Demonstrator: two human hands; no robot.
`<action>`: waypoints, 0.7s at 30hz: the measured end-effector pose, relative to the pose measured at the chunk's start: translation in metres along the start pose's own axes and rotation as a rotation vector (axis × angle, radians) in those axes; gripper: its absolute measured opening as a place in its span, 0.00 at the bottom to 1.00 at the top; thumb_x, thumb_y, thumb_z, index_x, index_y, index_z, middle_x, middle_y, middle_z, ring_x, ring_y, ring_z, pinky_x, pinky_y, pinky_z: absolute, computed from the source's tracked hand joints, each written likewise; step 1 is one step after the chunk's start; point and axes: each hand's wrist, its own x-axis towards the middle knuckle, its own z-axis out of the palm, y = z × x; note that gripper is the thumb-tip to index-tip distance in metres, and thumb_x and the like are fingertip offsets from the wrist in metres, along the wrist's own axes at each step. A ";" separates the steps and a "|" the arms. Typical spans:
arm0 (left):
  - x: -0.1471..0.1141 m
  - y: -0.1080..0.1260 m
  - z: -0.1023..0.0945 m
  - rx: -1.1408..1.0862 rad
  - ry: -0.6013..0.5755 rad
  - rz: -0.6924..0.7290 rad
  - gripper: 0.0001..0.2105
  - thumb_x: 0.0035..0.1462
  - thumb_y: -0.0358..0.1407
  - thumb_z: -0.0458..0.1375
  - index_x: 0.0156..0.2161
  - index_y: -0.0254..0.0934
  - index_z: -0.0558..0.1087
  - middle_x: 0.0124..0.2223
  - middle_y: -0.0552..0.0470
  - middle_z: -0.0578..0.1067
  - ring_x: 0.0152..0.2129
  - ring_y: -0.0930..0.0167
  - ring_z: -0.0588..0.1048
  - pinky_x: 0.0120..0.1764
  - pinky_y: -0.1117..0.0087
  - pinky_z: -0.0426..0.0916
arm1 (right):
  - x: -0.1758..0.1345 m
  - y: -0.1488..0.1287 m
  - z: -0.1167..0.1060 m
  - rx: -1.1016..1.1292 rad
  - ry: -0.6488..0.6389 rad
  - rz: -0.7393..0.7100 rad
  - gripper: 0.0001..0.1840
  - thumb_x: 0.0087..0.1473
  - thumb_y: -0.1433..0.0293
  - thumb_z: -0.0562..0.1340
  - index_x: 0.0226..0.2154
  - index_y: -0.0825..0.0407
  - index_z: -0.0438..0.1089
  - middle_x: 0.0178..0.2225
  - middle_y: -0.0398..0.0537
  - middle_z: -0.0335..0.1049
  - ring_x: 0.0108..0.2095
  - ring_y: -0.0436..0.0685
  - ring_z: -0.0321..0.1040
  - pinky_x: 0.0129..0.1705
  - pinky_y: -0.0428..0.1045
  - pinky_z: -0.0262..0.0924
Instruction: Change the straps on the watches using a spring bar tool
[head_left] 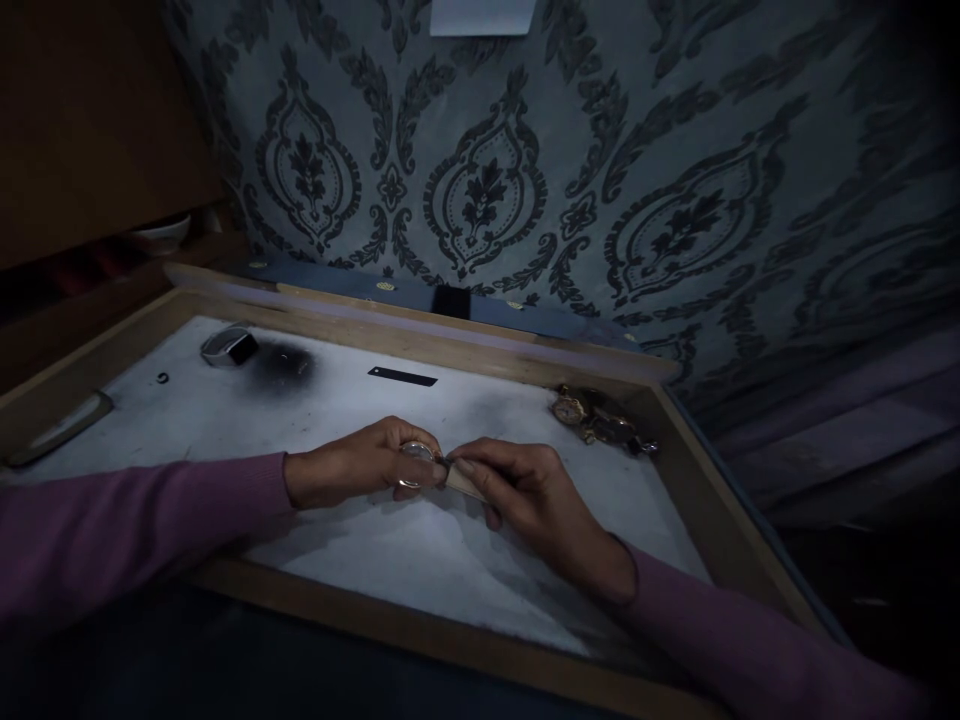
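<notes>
My left hand (375, 462) is closed around a round watch case (415, 465) with a shiny silver rim, held just above the white-lined tray. Close against it, my right hand (525, 490) pinches a pale, flat strip (465, 482) between thumb and fingers. The strip's near end meets the edge of the watch case at my left thumb. My fingers hide the join, so whether the strip is a strap or a tool handle cannot be told.
A wooden-rimmed tray (450, 635) surrounds the work. Inside lie a silver wristwatch (229, 346), a flat black strip (403, 377), a small black curved piece (163, 378), a curved band (67, 425) and a cluster of gold-toned watches (600, 415). Patterned wallpaper (484, 190) rises behind.
</notes>
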 end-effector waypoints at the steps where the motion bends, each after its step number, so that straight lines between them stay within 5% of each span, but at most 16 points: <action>1: 0.000 0.000 0.000 -0.003 0.000 0.000 0.15 0.51 0.46 0.62 0.28 0.33 0.70 0.19 0.60 0.63 0.17 0.77 0.59 0.24 0.73 0.52 | 0.000 -0.001 0.000 -0.006 0.001 -0.002 0.14 0.59 0.68 0.57 0.32 0.55 0.77 0.14 0.38 0.61 0.14 0.46 0.57 0.17 0.42 0.52; 21: -0.001 0.002 0.003 0.006 0.018 -0.006 0.15 0.50 0.46 0.61 0.28 0.34 0.68 0.19 0.60 0.64 0.17 0.77 0.59 0.23 0.73 0.51 | 0.000 -0.005 -0.004 -0.042 0.000 -0.037 0.13 0.59 0.70 0.57 0.34 0.55 0.78 0.14 0.38 0.61 0.14 0.46 0.57 0.17 0.43 0.52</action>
